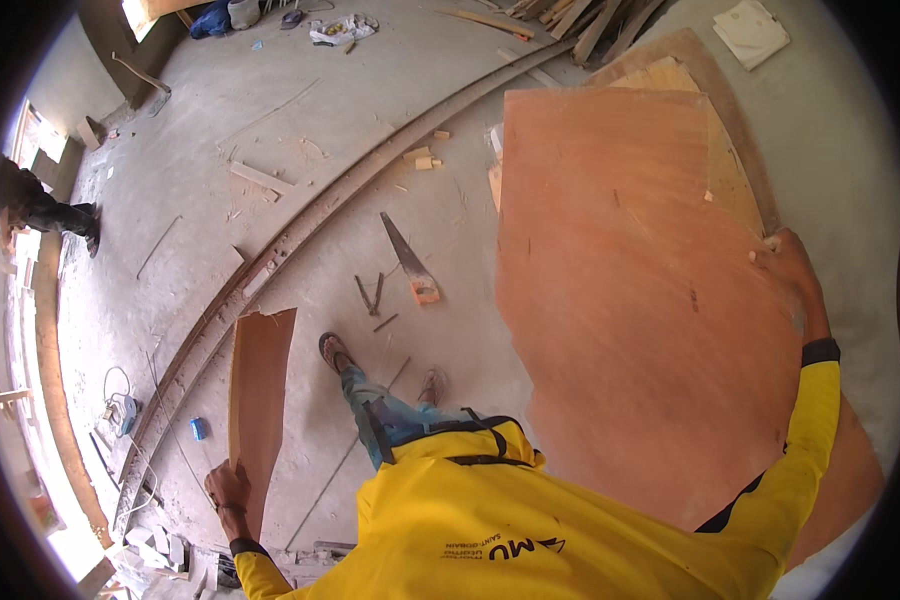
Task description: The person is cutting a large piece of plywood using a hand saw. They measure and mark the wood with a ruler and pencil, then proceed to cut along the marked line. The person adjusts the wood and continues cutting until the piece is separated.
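Observation:
My left hand grips the edge of a narrow reddish-brown plywood strip, which is held up on edge at my left side. On the right, my right hand is closed on the right edge of a large reddish plywood sheet. Its fingertips show on the face of the sheet, while my forearm passes over the lower part. Beneath that sheet, the paler plywood shows only along the far right edge. A handsaw with an orange handle lies on the floor between the two pieces, beside a dark folding rule or thin V-shaped tool.
A long raised timber or channel curves across the floor. Beyond it lie a wood offcut and scraps. A blue can and a power tool sit at left. Stacked boards lie at the back; another person is far left.

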Demonstrator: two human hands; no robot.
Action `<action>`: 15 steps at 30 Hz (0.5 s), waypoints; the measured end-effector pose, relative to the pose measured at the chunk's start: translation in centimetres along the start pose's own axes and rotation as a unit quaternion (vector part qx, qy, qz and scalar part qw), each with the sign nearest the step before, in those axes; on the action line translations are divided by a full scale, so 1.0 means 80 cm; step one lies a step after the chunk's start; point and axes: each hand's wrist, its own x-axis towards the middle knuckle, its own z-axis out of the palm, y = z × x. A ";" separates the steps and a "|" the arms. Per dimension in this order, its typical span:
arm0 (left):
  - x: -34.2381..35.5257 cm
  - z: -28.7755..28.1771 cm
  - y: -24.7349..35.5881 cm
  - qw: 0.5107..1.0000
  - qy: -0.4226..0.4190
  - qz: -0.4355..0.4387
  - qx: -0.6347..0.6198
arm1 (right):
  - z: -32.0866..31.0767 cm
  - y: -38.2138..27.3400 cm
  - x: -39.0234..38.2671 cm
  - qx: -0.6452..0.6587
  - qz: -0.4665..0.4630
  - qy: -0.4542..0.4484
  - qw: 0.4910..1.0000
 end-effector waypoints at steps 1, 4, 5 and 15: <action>-0.004 0.000 0.005 1.000 -0.004 -0.003 0.009 | -0.001 0.020 -0.014 -0.017 0.022 -0.041 0.999; -0.011 0.002 0.013 0.999 -0.024 -0.007 0.033 | 0.001 0.076 -0.052 -0.012 0.078 -0.110 0.991; -0.011 0.003 0.017 0.999 -0.033 -0.007 0.041 | 0.017 0.099 -0.067 0.025 0.092 -0.101 0.990; -0.021 0.018 0.053 0.997 -0.013 -0.046 0.059 | 0.090 0.165 -0.142 0.096 0.171 -0.056 0.979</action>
